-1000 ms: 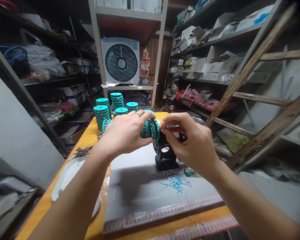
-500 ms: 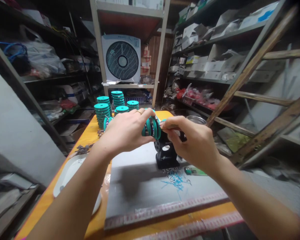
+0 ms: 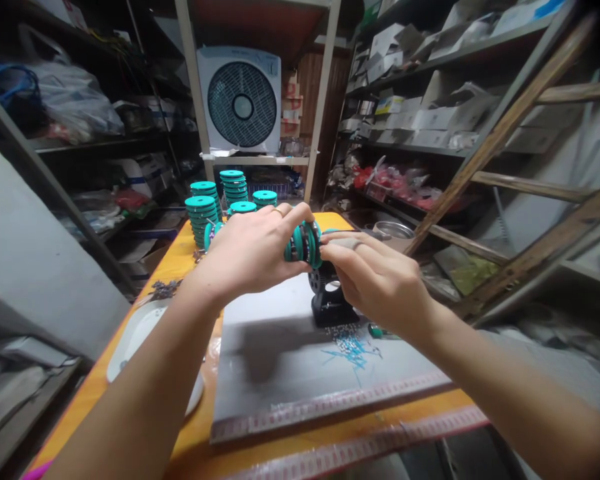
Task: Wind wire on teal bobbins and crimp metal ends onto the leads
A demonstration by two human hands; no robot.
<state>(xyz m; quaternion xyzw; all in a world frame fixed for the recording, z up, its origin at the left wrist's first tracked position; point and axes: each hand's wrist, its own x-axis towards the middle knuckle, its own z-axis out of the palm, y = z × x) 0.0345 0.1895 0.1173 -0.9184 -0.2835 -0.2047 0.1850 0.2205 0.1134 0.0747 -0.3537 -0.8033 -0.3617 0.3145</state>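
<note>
My left hand [image 3: 255, 250] is wrapped over a sideways row of green spools [image 3: 300, 245] wound with dark and shiny material. Its thumb is below and its fingers on top. At the right end of the row, my right hand [image 3: 375, 270] is closed in a pinch, fingertips against the last spool. A thin dark tool [image 3: 377, 235] shows along the top of that hand; its tip is hidden. Under the spools stands a black machine stand [image 3: 334, 310], partly covered by my right hand. Small silvery bits and blue strips [image 3: 351, 348] lie in front of it.
Stacks of green spools [image 3: 203, 210] stand at the back left of the yellow table [image 3: 183, 460]. A white tray [image 3: 130, 343] is on the left, by my forearm. Behind are a box fan [image 3: 243, 103] and loaded shelves; a wooden ladder [image 3: 510, 143] leans on the right.
The view has tilted down slightly. My right hand has turned a little, its fingers more closed at the spool end, and the dark tool now shows above it. My left hand stays on the spools.
</note>
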